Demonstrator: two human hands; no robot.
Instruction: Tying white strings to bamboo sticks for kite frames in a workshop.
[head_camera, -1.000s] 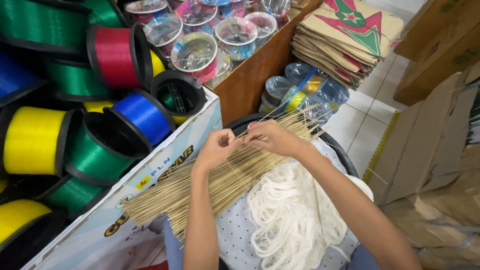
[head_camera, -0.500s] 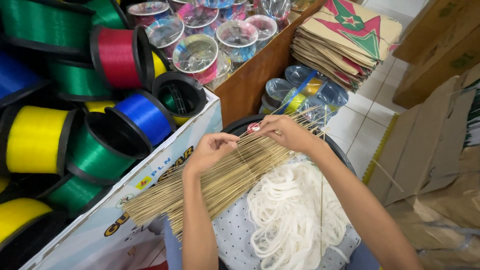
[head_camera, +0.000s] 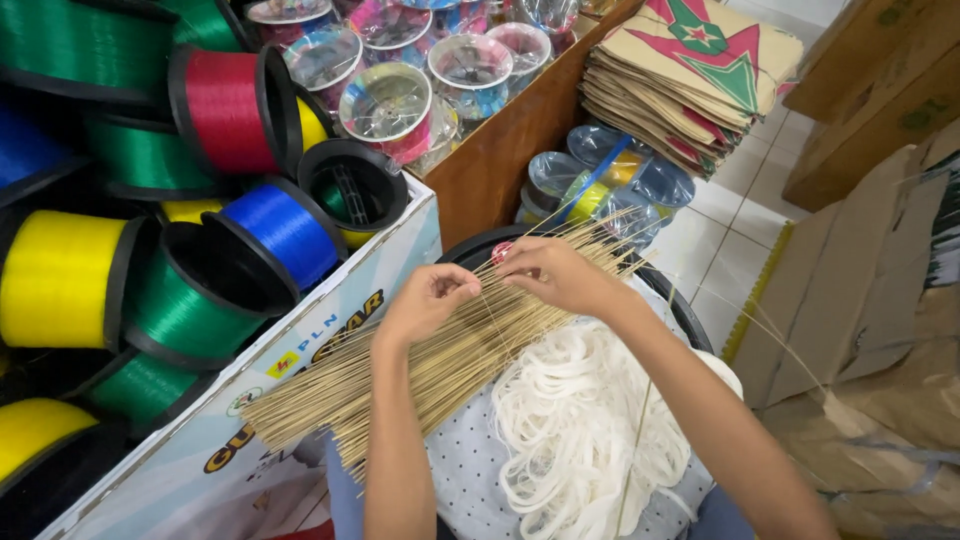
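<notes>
**Both hands picking at a bundle of thin bamboo sticks**

Head view: L hand (head_camera: 428, 300) sits on top of the bamboo stick bundle (head_camera: 420, 365), fingers (head_camera: 462, 287) pinched closed on what looks like a single thin stick. R hand (head_camera: 556, 273) is just beside it, fingers curled and pinching sticks near the upper end of the bundle; fingertips of both hands nearly meet. The bundle lies diagonally across the person's lap, lower end fanned out by the cardboard box (head_camera: 300, 400), upper end over the rim of a black round bin (head_camera: 690, 320). A pile of white loops (head_camera: 580, 430), prob. string or rubber bands, rests on the dotted cloth (head_camera: 470, 475) just below the sticks. Box to the left holds spools of line: red (head_camera: 225, 110), blue (head_camera: 285, 232), yellow (head_camera: 60, 278), green (head_camera: 180, 305). Stacked paper kites (head_camera: 690, 75) lie top right, well apart from the hands.
</notes>
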